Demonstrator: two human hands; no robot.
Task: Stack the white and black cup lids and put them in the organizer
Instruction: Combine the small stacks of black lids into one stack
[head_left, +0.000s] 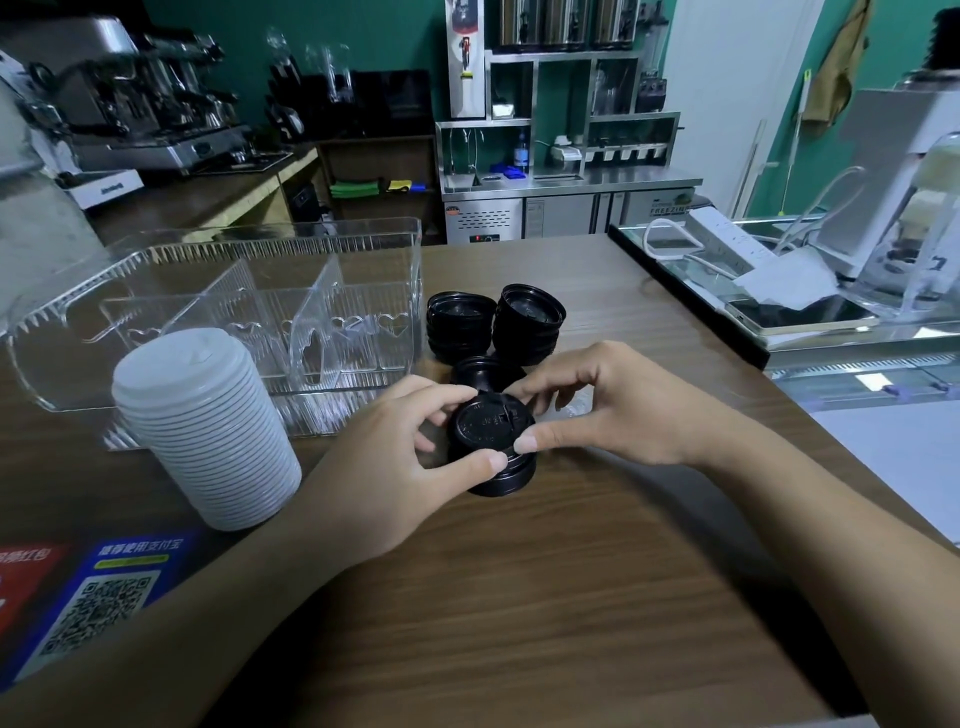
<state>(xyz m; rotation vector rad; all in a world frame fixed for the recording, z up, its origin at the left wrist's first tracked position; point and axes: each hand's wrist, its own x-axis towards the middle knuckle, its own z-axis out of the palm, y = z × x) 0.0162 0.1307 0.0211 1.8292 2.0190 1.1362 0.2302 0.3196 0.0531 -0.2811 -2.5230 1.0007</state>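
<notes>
Stickers with a QR code (96, 613) lie at the near left edge of the wooden counter (545, 597). Just beyond them a tall stack of white lids (208, 431) stands upright, finished by the look of it and waiting beside the organizer. Toward the middle of the counter, both hands close around a short stack of black lids (491, 447): the left hand (395, 462) pinches its near and left rim between thumb and fingers, the right hand (608, 410) does the same from the right, thumb on the near rim. Two-sided pinching like this probably serves to square the lids so they nest. Behind the hands sit three more small piles of black lids (496, 325), close together, likely still to be merged. Left of those, toward the far left edge, the clear plastic organizer (363, 244) stands with its divided compartments holding no lids yet.
</notes>
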